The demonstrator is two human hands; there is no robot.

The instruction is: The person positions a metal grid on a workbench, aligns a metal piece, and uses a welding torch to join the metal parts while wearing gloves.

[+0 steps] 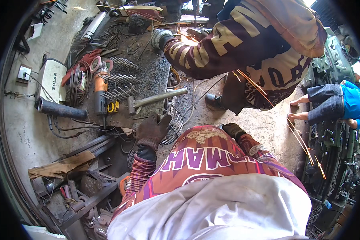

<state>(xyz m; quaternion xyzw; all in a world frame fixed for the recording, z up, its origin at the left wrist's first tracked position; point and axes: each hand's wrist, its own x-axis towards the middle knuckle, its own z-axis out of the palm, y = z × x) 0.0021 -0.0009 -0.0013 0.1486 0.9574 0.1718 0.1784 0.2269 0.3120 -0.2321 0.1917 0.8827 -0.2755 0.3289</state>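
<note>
My left hand, in a dark work glove, is at the near edge of the workbench. Its fingers are apart and nothing shows in them. Just beyond it lies a hammer with a metal handle. My right hand, also gloved, is low by my right side; its fingers are partly hidden, and I cannot tell what they do. Left of the hammer are a yellow tape measure, an orange and black angle grinder and several rows of short metal rods.
A co-worker bends over the bench's far end, gloved hands beside bright sparks. Spark streaks cross the right. A white welding machine, cables and scrap metal lie around. Another person in blue stands near green machinery.
</note>
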